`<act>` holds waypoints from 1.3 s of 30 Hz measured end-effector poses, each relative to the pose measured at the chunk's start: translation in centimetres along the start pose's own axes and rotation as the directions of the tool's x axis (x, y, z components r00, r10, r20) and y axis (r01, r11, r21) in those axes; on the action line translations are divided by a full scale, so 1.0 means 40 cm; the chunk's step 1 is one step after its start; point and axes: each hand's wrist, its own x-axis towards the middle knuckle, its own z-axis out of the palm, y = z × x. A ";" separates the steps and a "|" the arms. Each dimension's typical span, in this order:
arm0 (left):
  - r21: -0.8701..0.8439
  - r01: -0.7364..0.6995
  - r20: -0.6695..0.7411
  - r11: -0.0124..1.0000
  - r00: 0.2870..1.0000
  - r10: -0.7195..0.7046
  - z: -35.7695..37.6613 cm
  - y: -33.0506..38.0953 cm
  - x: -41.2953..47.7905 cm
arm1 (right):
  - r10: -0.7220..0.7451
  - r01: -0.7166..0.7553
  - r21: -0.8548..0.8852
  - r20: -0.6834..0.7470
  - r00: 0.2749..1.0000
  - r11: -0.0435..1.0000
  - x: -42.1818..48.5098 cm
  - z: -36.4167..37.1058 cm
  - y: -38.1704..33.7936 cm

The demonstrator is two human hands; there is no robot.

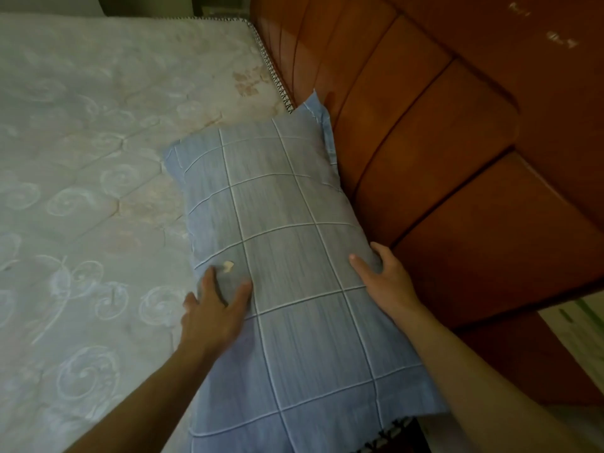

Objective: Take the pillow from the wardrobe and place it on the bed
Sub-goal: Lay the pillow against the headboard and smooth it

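Observation:
A blue pillow (pixel 284 230) with a white grid pattern lies on the bare mattress (pixel 81 165), its right side up against the padded red-brown headboard (pixel 441 165). My left hand (pixel 214 308) rests flat on the pillow's left edge, fingers spread and fairly straight. My right hand (pixel 382 279) is on the pillow's right edge beside the headboard, thumb on top and fingers wrapped over the side. A small pale scrap (pixel 228 265) sits on the pillow just above my left fingers.
The mattress has a pale swirl pattern with stains and stretches away to the left and far side. The headboard runs along the right. A light wall or floor patch (pixel 585 338) shows at the lower right, past the headboard's end.

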 end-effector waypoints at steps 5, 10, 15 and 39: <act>0.105 -0.129 -0.154 0.986 0.977 0.145 -0.027 0.074 -0.005 | -0.068 0.067 -0.015 -0.019 0.998 0.998 0.014 -0.019 -0.018; 0.220 -0.250 -0.092 0.943 0.957 0.275 -0.034 0.151 0.027 | -0.102 0.102 -0.013 -0.023 0.995 0.995 0.048 -0.003 -0.047; 0.240 -0.296 -0.030 0.924 0.950 0.312 -0.030 0.213 0.093 | -0.108 0.107 -0.049 -0.029 0.994 0.993 0.108 0.009 -0.089; 0.452 -0.328 -0.017 0.829 0.927 0.376 0.065 0.409 0.309 | 0.199 -0.200 -0.005 0.146 0.969 0.980 0.397 0.081 -0.121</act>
